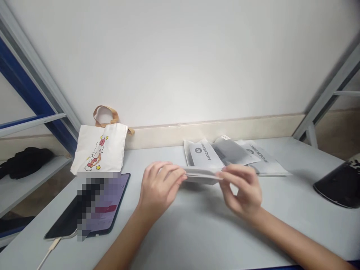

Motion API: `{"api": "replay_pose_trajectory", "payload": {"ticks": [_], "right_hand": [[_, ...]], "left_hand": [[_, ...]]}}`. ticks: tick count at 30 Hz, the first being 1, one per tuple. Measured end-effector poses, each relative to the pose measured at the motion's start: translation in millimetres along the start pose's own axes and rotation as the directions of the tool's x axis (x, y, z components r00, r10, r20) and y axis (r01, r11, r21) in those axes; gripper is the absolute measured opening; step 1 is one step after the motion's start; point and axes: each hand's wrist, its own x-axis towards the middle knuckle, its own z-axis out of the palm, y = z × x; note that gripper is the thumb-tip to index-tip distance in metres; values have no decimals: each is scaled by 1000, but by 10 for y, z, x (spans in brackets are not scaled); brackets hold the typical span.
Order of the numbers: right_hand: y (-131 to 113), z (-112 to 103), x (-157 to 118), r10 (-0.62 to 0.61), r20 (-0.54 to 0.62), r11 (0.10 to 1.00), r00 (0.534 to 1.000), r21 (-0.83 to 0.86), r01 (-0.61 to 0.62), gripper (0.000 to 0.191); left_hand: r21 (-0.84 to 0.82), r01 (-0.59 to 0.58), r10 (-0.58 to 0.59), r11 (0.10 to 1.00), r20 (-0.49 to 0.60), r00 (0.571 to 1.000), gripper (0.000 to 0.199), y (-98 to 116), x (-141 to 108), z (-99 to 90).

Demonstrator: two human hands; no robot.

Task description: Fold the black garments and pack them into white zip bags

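Note:
Between my two hands, above the table, is a flat grey-white packet (pixel 201 173), seen nearly edge-on with its layers slightly apart. My left hand (pixel 160 182) pinches its left end, thumb below and fingers on top. At the right end, my right hand (pixel 243 187) grips the edge between thumb and fingertips. What the packet contains cannot be seen. Just behind it lie several plastic pouches, among them a white ROCKBROS packet (pixel 206 153), a dark grey pouch (pixel 234 150) and another printed pouch (pixel 267 161).
A white cloth bag (pixel 99 150) with a cartoon cat leans near the wall at left. In front of it lie a phone (pixel 108 213) and a dark device (pixel 64 215) with a white cable (pixel 50 249). At right, a black cylindrical object (pixel 340 183) is on the table (pixel 197 240).

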Motion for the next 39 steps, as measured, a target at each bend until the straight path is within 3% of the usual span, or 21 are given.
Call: {"api": "replay_pose_trajectory", "payload": {"ticks": [2, 4, 8, 11, 14, 17, 20, 22, 24, 26, 28, 30, 34, 37, 39], "right_hand": [[88, -56, 69, 166, -120, 986, 979, 12, -166, 31], [176, -94, 111, 353, -180, 935, 918, 84, -343, 18], [264, -84, 114, 568, -57, 806, 821, 242, -540, 4], [236, -35, 78, 637, 54, 725, 769, 294, -622, 8], [172, 6, 39, 615, 126, 731, 778, 279, -623, 6], [124, 21, 18, 496, 124, 825, 859, 239, -511, 6], [101, 14, 22, 336, 77, 921, 939, 179, -345, 14], [88, 7, 25, 255, 57, 955, 965, 141, -260, 19], [68, 9, 16, 194, 56, 974, 980, 111, -199, 23], [36, 24, -10, 152, 77, 982, 985, 103, -159, 25], [-6, 52, -44, 125, 115, 983, 986, 117, -138, 27], [-48, 83, -69, 97, 166, 982, 981, 147, -122, 27], [-29, 136, -67, 125, 189, 970, 974, 182, -160, 23], [145, 182, -61, 300, 215, 930, 930, 150, -335, 17], [307, 227, -74, 388, 281, 903, 878, 75, -423, 17]], "left_hand": [[76, 95, -99, 993, 44, 994, 7, -151, -10, 5], [140, 190, -203, 972, 82, 976, 7, -283, -31, 10], [135, 296, -309, 946, 93, 946, 8, -372, -78, 19], [-22, 250, -248, 968, 55, 967, 16, -274, -98, 46], [-216, 131, -131, 968, 13, 991, 25, -103, -113, 87], [-344, 74, -85, 936, -19, 996, 28, 41, -136, 110], [-404, 121, -138, 907, -14, 990, 28, 96, -138, 91], [-382, 176, -169, 907, 52, 984, 28, 98, -116, 70], [-320, 216, -165, 922, 180, 970, 41, 95, -89, 66], [-235, 263, -179, 936, 327, 928, 52, 104, -79, 96], [-136, 297, -220, 945, 407, 887, 47, 123, -97, 157], [-55, 279, -231, 959, 422, 877, 37, 133, -136, 220], [-47, 192, -167, 980, 324, 931, 23, 81, -192, 220], [-188, 179, -159, 966, 116, 980, 21, 32, -182, 108], [-289, 248, -271, 925, -43, 962, 20, 36, -159, 37]]}}
